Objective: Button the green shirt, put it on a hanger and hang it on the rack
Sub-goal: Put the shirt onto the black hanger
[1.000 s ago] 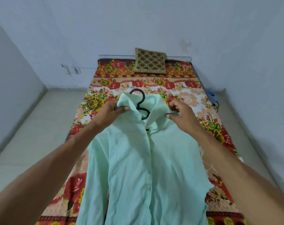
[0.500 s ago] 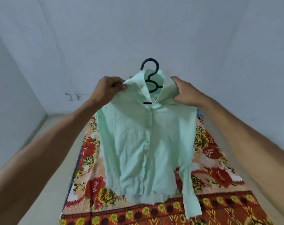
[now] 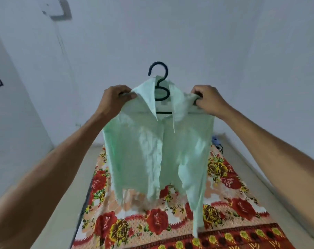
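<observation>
Both arms reach forward and up. The left hand (image 3: 116, 99) and right hand (image 3: 207, 99) each pinch a shoulder of the green shirt (image 3: 158, 150), fingers curled around the cloth. It hangs on a black hanger (image 3: 160, 83), held in the air above the floral bed (image 3: 233, 203), with bare wall (image 3: 188, 33) behind it.

Shirt (image 3: 149, 150) on hanger (image 3: 161, 69) betw. L grip (image 3: 114, 99) & R grip (image 3: 209, 99), above mattress (image 3: 237, 207).
</observation>
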